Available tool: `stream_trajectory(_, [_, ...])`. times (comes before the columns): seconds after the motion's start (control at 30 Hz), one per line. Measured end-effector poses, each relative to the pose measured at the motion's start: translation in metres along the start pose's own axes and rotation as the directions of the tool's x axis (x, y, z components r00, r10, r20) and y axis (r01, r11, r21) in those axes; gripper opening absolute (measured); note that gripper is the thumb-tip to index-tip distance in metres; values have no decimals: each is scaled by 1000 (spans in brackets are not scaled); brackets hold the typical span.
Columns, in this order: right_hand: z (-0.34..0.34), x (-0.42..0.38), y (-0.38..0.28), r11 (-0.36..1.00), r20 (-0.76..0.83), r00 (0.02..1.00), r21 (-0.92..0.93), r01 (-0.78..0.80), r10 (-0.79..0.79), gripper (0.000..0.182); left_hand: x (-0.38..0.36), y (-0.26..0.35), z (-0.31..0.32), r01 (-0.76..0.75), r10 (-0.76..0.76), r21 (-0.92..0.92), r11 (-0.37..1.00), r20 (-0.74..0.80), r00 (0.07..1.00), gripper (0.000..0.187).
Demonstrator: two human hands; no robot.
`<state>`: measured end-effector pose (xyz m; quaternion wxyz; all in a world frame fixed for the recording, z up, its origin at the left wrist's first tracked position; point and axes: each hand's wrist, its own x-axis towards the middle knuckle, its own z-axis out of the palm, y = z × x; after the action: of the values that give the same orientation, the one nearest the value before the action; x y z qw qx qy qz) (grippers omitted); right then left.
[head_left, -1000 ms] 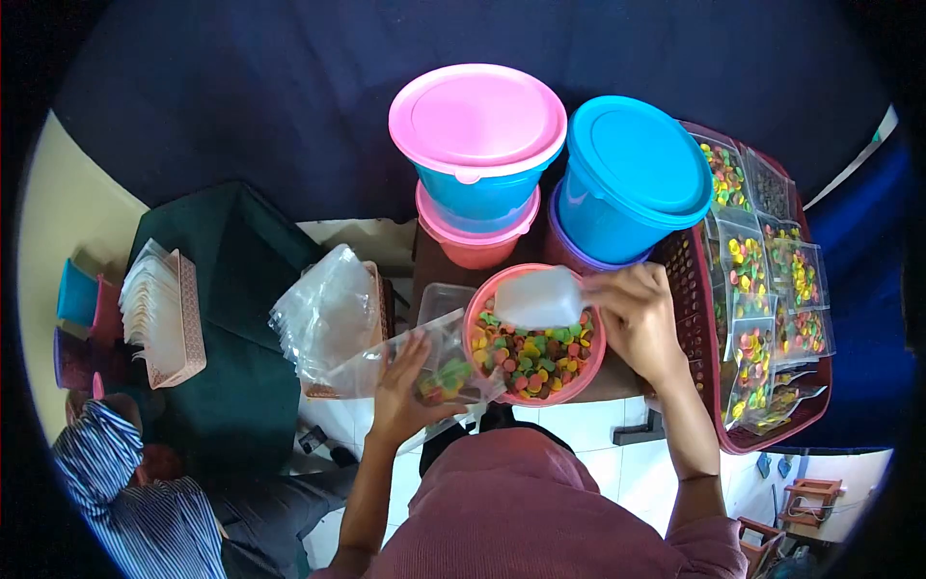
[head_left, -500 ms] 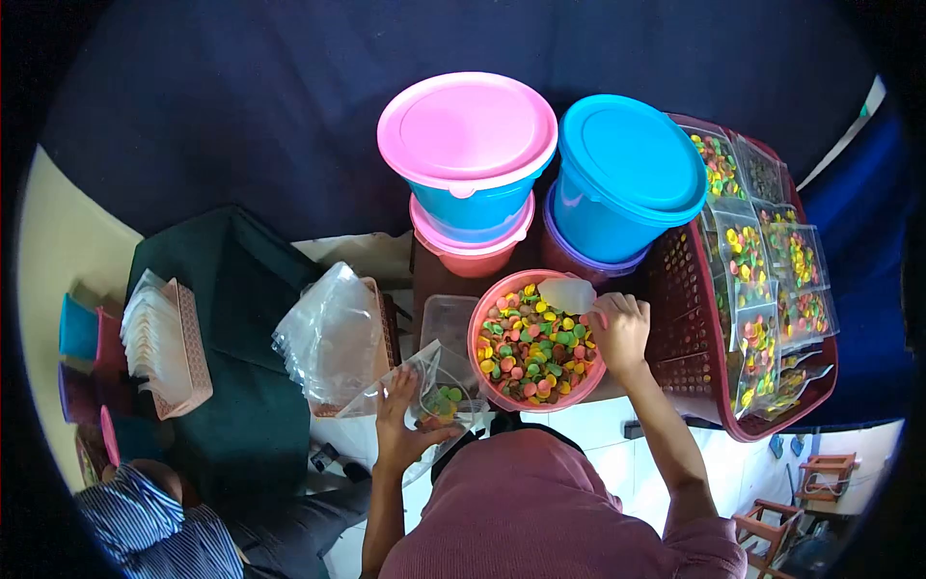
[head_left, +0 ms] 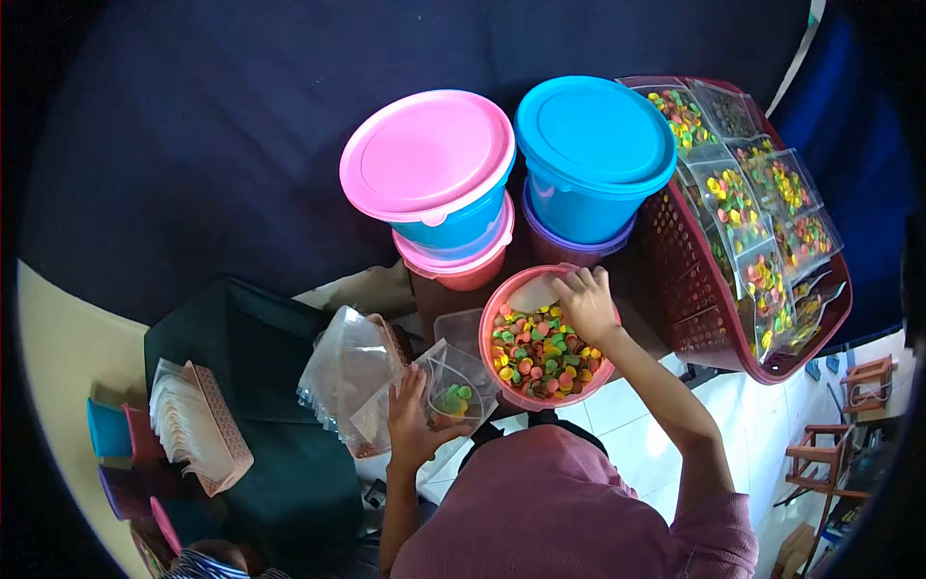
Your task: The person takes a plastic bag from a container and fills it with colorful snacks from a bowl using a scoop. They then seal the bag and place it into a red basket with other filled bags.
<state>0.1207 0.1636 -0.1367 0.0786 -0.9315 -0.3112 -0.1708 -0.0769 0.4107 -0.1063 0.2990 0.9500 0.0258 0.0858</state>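
My left hand (head_left: 413, 425) is closed on a clear plastic bag (head_left: 461, 369), with a few green, yellow and reddish pieces inside. Just right of it stands a round pink tub (head_left: 486, 338) of small round pieces (head_left: 542, 353) in green, yellow, pink and brown. Inside the tub's far side, my right hand (head_left: 586, 304) grips a whitish scoop (head_left: 532, 293), tilted against the wall. My fingers hide its handle. A clear plastic container (head_left: 455, 328) sits partly behind the bag.
Lidded tubs, one pink-topped (head_left: 429, 154) and one blue-topped (head_left: 598, 135), stand stacked behind. A maroon basket (head_left: 696, 318) at right holds several filled bags (head_left: 733, 207). Flat bags (head_left: 352, 372) and a basket of white sheets (head_left: 224, 449) lie left. Another person's striped sleeve (head_left: 198, 565) shows lower left.
My right hand and the scoop have moved left and deeper into the tub, toward its far wall. My left hand still holds the bag. The whole view has shifted and turned.
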Motion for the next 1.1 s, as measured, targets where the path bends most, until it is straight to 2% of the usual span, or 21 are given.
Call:
stream_trajectory(0.07, [8, 1, -3, 995, -27, 997, 72, 71, -70, 36, 3, 0, -3, -15, 15, -3, 1000, 6, 1000, 98])
stream_trajectory(0.1, [9, 2, -2, 997, 44, 998, 60, 46, -49, 35, 5, 0, -4, -27, 27, -7, 1000, 5, 1000, 98])
stream_trajectory(0.2, [0, 9, 5, 994, 106, 991, 84, 71, -79, 31, 6, 2, -3, -19, 19, 3, 1000, 16, 1000, 98])
stream_trajectory(0.27, [2, 10, 9, 991, 76, 989, 50, 123, -127, 29, 6, 3, -2, -28, 28, -6, 1000, -3, 1000, 98])
stream_trajectory(0.33, [-5, 10, 11, 988, 212, 973, -100, 119, -95, 28, 2, 6, 1, -28, 28, -15, 999, -30, 999, 98])
stream_trajectory(0.4, [-29, 13, 7, 988, 257, 964, -112, 103, -72, 26, -3, 9, 5, 24, -24, -2, 1000, -41, 999, 97])
stream_trajectory(0.47, [-41, 14, 5, 978, 450, 893, -189, 88, 7, 24, -11, 11, 9, 60, -62, -18, 998, -67, 996, 96])
stream_trajectory(0.5, [-34, 9, 8, 982, 382, 924, -168, 87, -16, 26, -16, 12, 12, 85, -88, -36, 996, -80, 993, 96])
stream_trajectory(0.53, [-29, 6, 8, 980, 382, 924, -169, 103, -31, 26, -21, 13, 16, 94, -98, -40, 995, -93, 991, 96])
stream_trajectory(0.6, [-21, -1, 5, 997, 495, 868, -74, -16, 51, 27, -30, 13, 24, 106, -116, -71, 992, -152, 982, 95])
stream_trajectory(0.63, [-18, -7, 5, 1000, 407, 914, -3, 6, -4, 14, -33, 13, 27, 118, -129, -77, 990, -164, 978, 95])
stream_trajectory(0.67, [-12, -11, 5, 1000, 411, 911, -4, 25, -21, 14, -37, 13, 29, 146, -160, -86, 985, -178, 971, 95])
stream_trajectory(0.73, [-5, -14, 1, 995, 334, 942, 83, -49, 18, 15, -44, 17, 35, 190, -207, -104, 976, -193, 959, 94])
stream_trajectory(0.8, [-13, -13, 0, 991, 376, 927, 124, -54, 4, 18, -46, 22, 36, 226, -244, -109, 968, -211, 946, 95])
stream_trajectory(0.87, [-31, -7, -3, 974, 540, 839, 217, -67, -63, 21, -48, 24, 39, 242, -262, -113, 964, -215, 941, 96])
stream_trajectory(0.97, [-53, -1, -10, 947, 593, 799, 303, -105, -100, 23, -46, 29, 41, 245, -271, -139, 960, -223, 936, 96])
stream_trajectory(1.0, [-51, 2, -10, 948, 592, 800, 303, -102, -103, 23, -45, 32, 40, 256, -281, -140, 956, -208, 937, 95])
stream_trajectory(1.07, [-41, 7, -11, 948, 730, 683, 239, -211, -32, 38, -41, 35, 39, 267, -289, -136, 954, -194, 937, 95])
stream_trajectory(1.1, [-36, 9, -10, 946, 728, 685, 243, -213, -33, 38, -40, 35, 39, 252, -274, -132, 959, -190, 943, 94])
